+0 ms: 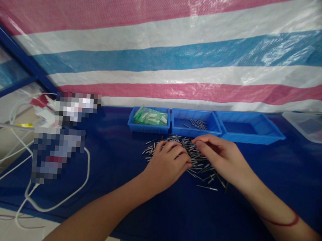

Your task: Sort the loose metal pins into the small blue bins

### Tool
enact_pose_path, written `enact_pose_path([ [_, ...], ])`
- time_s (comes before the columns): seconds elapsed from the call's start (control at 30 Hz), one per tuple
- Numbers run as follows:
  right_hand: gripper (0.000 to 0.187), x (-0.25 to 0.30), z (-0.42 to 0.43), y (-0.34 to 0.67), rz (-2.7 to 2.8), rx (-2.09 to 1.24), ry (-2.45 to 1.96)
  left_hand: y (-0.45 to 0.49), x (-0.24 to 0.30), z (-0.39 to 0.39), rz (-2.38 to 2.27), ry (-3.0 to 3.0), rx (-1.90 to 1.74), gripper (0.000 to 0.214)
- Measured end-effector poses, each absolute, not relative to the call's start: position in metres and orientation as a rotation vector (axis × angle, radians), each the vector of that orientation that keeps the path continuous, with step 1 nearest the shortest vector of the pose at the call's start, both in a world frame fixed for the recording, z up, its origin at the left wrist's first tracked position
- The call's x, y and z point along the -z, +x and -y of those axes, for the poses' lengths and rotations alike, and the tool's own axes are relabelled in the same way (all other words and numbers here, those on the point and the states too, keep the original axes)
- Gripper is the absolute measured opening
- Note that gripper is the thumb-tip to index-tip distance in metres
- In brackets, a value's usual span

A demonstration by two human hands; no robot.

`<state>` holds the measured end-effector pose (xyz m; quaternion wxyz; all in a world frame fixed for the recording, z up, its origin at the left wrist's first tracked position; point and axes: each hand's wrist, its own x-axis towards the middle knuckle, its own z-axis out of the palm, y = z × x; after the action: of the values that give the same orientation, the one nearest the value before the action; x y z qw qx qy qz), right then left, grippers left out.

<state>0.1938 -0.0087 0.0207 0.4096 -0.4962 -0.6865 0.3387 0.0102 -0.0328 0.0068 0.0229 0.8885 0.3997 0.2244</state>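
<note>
A loose pile of thin metal blind rivets (pixel 199 163) lies on the blue tabletop. My left hand (pixel 169 161) rests palm down over the left part of the pile, fingers spread and touching the rivets. At the pile's right side is my right hand (pixel 224 158), thumb and forefinger brought together at the tips; anything between them is too small to make out. Behind the pile, the middle blue bin (pixel 196 130) holds several more rivets. One single rivet (pixel 207 188) lies apart, nearer to me.
The left blue bin (pixel 148 128) contains a green bag (pixel 151 116) with small white pieces. A right blue bin (pixel 249 137) and a clear plastic lid or tray (pixel 309 127) stand farther right. White cables (pixel 87 166) and blurred-out items lie at left. A striped sheet (pixel 165 65) hangs behind.
</note>
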Motion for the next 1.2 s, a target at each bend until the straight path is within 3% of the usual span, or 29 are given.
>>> enact_pose_path([
  [0.27,0.019,-0.024,0.016,0.190,2.024,-0.761,-1.140,0.006,-0.017,0.031,-1.414,2.439,-0.806,0.017],
  [0.57,0.027,-0.022,0.020,0.185,1.805,-0.970,-1.133,0.009,-0.017,0.032,-1.336,2.061,-1.073,0.014],
  [1.2,0.012,-0.025,0.026,0.181,1.900,-0.742,-0.993,0.009,-0.015,0.030,-1.184,2.074,-1.000,0.016],
])
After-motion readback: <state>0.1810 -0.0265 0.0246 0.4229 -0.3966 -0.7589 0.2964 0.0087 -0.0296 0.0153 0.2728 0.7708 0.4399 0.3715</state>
